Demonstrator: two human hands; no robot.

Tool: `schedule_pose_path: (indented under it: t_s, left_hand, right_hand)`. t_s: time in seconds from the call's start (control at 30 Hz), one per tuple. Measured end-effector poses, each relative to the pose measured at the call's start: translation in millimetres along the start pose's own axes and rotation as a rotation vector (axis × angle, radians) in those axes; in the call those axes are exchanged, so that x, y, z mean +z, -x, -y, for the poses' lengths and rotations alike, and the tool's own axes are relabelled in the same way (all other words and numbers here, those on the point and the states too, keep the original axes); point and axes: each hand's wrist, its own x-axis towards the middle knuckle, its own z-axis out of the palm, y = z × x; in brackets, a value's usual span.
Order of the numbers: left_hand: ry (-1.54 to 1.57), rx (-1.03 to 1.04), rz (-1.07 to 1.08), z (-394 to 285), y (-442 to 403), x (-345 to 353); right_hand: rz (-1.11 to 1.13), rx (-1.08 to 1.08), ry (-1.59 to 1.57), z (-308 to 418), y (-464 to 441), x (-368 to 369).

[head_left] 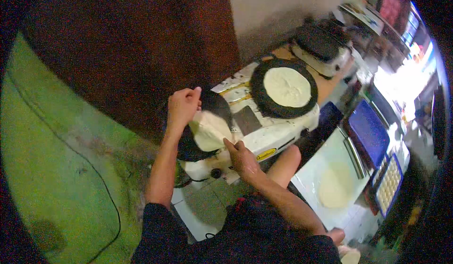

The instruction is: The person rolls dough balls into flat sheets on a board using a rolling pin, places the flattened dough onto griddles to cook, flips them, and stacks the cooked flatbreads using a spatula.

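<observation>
A pale, thin flatbread (208, 132) is stretched above the left black pan (214, 104) on the stove. My right hand (243, 160) pinches its near right edge between thumb and fingers. At the upper left edge, my left hand (183, 107) has its fingers curled against the flatbread; their exact grip is partly hidden. A second round flatbread (289, 87), with a slightly bumpy surface, lies flat in the right black pan (261, 92). Both pans sit on a white two-burner gas stove (278, 141), with a knob at its front left.
Right of my legs, a pale board (311, 181) holds a thin round of dough (336, 186). Beyond it are a blue tray (369, 131) and a blue-rimmed tray of small dough pieces (389, 184). Another stove (325, 51) stands farther back. A cable runs across the green surface at left.
</observation>
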Motion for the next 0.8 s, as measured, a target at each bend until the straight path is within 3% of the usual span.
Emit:
schedule_pose_path:
  t_s: [0.1,0.17,0.2,0.27,0.33,0.4,0.43,0.5,0.57,0.63,0.7,0.8]
  left_hand:
    - [0.218,0.227,-0.038,-28,18,49]
    - [0.377,0.37,0.123,-49,34,109]
    - [0.387,0.331,0.21,-70,51,141]
    - [0.518,0.354,0.476,-95,92,224]
    - [0.63,0.237,0.821,-123,158,297]
    - [0.569,0.279,1.144,-141,238,360]
    - [0.524,0.325,1.305,-160,286,379]
    - [0.451,0.273,1.634,-179,379,421]
    - [0.434,0.028,1.876,-186,464,445]
    - [0.397,-0.118,2.072,-190,540,469]
    - [0.42,-0.281,2.069,-202,588,474]
    - [0.368,-0.442,1.994,-213,639,493]
  right_hand:
    - [-0.112,0.172,-0.101,-23,86,-77]
    - [-0.322,0.308,-0.1,-47,174,-126]
    - [-0.408,0.415,-0.021,-47,219,-151]
    - [-0.525,0.603,0.021,-49,324,-190]
    - [-0.615,0.734,0.536,-30,415,-212]
    - [-0.755,1.088,0.52,-1,490,-216]
    - [-0.885,1.157,0.451,14,521,-229]
    - [-1.01,1.312,0.516,35,578,-226]
    - [-1.073,1.497,0.505,50,618,-208]
    - [-1.122,1.506,0.462,62,655,-194]
    - [-1.129,1.548,0.37,73,673,-183]
    - [-1.327,1.555,-0.305,99,694,-190]
